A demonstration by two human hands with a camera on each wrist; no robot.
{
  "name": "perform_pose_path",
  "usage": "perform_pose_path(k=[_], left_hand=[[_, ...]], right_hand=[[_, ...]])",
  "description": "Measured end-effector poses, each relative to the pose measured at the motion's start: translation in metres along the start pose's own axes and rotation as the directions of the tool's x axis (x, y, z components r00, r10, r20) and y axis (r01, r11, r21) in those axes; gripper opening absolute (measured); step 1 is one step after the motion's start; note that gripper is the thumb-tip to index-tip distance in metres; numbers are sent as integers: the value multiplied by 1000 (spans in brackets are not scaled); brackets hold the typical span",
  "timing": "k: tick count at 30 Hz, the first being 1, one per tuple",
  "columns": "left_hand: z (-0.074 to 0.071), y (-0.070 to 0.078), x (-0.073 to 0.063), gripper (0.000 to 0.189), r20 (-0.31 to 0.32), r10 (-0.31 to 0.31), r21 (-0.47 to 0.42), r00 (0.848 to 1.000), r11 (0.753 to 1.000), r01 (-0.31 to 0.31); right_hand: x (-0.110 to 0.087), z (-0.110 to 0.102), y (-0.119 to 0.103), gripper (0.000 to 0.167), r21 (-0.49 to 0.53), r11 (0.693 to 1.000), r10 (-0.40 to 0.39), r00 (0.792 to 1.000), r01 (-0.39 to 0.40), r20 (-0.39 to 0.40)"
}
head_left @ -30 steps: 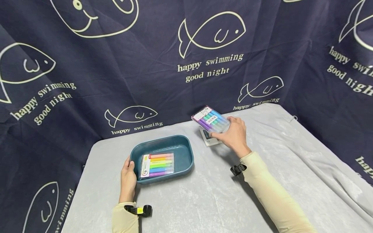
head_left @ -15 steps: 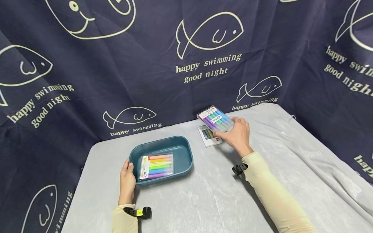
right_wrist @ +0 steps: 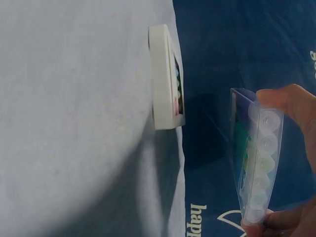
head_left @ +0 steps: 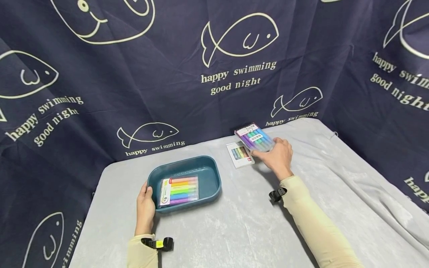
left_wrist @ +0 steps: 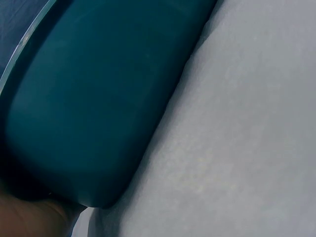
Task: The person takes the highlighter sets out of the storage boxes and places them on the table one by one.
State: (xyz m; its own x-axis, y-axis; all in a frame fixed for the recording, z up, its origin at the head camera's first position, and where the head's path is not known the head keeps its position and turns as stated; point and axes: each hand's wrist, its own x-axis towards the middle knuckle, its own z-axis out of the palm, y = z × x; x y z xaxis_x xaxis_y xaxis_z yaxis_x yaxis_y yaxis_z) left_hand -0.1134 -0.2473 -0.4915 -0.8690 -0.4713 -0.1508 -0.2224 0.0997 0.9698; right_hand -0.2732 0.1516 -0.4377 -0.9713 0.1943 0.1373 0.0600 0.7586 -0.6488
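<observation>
My left hand grips the left end of a dark teal plastic bin, thumb over the rim and fingers outside. Lying in the bin is a clear pack of rainbow-coloured highlighters with a white label. My right hand holds a second clear pack of markers, purple, green and blue, between thumb and fingers at its near end. In the right wrist view this marker pack is above the table, its clear end toward the wrist. Just left of it, a white box with a window of coloured sticks lies on the table.
A grey cloth covers the table, with folds along its right side. Behind and beside it hangs a dark blue curtain with fish drawings. Dark straps with small devices sit on both wrists.
My right hand has moved to the right with the marker pack, uncovering more of the white box. The left hand keeps its hold on the bin.
</observation>
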Motion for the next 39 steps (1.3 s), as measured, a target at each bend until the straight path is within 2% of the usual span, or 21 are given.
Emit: perform_pose_path(k=[13, 24, 29, 32, 39], left_hand=[[0, -1, 0, 54, 5, 5, 2, 1000, 1000, -5], [0, -2, 1, 53, -2, 10, -3, 1000, 1000, -10], [1, -2, 1, 53, 1, 8, -16, 1000, 1000, -8], [1, -3, 1, 53, 3, 5, -18, 1000, 1000, -5], [1, -3, 2, 53, 12, 2, -17, 1000, 1000, -2]], right_hand=[[3, 0, 19, 104, -54, 994, 93, 995, -94, -32], [3, 3, 30, 93, -171, 977, 118, 992, -125, -49], [5, 4, 32, 94, -204, 969, 132, 990, -141, -54], [6, 5, 32, 96, -230, 961, 148, 988, -151, -31], [3, 7, 33, 106, -284, 948, 173, 982, -143, 82]])
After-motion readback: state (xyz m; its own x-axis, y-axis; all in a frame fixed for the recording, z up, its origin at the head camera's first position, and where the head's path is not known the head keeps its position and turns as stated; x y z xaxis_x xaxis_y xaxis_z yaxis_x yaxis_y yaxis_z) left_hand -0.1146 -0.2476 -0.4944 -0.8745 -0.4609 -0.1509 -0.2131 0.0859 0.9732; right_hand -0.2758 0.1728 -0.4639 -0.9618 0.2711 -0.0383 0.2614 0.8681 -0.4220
